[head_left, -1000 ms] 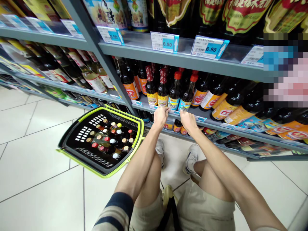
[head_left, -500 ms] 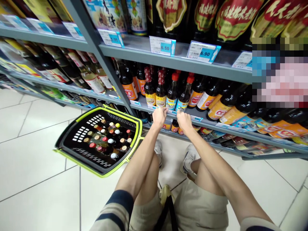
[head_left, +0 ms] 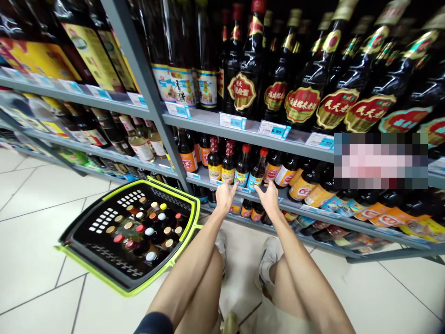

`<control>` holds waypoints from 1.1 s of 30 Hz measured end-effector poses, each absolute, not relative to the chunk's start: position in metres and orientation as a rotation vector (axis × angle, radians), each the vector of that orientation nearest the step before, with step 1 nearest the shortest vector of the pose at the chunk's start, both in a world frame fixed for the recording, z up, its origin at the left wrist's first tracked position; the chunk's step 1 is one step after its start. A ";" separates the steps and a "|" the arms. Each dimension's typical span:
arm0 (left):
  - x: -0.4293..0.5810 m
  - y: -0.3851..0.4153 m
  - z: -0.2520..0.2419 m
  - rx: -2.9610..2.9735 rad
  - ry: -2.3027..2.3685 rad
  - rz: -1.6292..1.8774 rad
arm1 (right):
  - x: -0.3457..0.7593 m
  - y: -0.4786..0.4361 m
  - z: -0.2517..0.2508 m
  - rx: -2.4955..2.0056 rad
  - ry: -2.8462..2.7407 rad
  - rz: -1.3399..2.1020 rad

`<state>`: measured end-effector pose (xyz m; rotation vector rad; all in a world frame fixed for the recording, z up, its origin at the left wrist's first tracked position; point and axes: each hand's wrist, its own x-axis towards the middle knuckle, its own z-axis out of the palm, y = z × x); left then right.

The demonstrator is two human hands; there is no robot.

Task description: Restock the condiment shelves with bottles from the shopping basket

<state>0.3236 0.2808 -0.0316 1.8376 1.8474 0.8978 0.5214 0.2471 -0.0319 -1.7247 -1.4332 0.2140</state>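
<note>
My left hand [head_left: 225, 197] is at the front edge of a low shelf, its thumb held away from the fingers and nothing in it. Across a small gap, my right hand [head_left: 269, 198] is at the same edge, thumb out, also without anything in its grasp. Just behind them stand two small dark bottles with red caps and blue labels, one on the left [head_left: 242, 178] and one on the right [head_left: 256, 179]. Beside these are a yellow-labelled bottle with a red patterned neck wrap [head_left: 228, 173] and a matching bottle [head_left: 214, 171]. Fingertip contact is unclear.
A black shopping basket with a lime rim [head_left: 190, 218] sits on the tiled floor at left, holding several capped bottles. The grey shelf rail [head_left: 208, 119] above carries price tags and tall dark bottles [head_left: 302, 99]. A grey upright [head_left: 139, 60] divides the shelving. Orange-labelled bottles [head_left: 301, 188] stand at right.
The view has tilted up, showing more of the upper shelf. My hands have loosened from near-closed at the shelf edge, thumbs now spread. The four bottles stay in place.
</note>
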 end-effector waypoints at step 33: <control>0.351 0.284 -0.034 1.881 1.875 0.757 | 0.523 0.264 -0.048 -1.788 -1.423 0.350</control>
